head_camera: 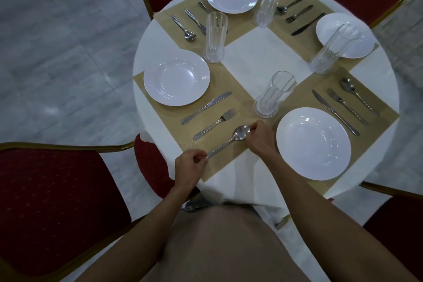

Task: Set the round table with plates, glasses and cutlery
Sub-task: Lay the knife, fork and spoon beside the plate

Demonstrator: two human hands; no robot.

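spoon, ends pinched, left hand, right hand

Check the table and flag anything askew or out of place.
Nothing spilled or damaged. All four settings have plate, glass, knife, fork and spoon. Only the near-left spoon isn't settled: left hand pinches its handle, right hand its bowl.

Banquet hall: red gilt chairs, marble floor.

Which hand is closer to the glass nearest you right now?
Right. The right hand pinches the bowl end of the spoon, just below the base of that glass. The left hand holds the spoon's handle end, farther down and left.
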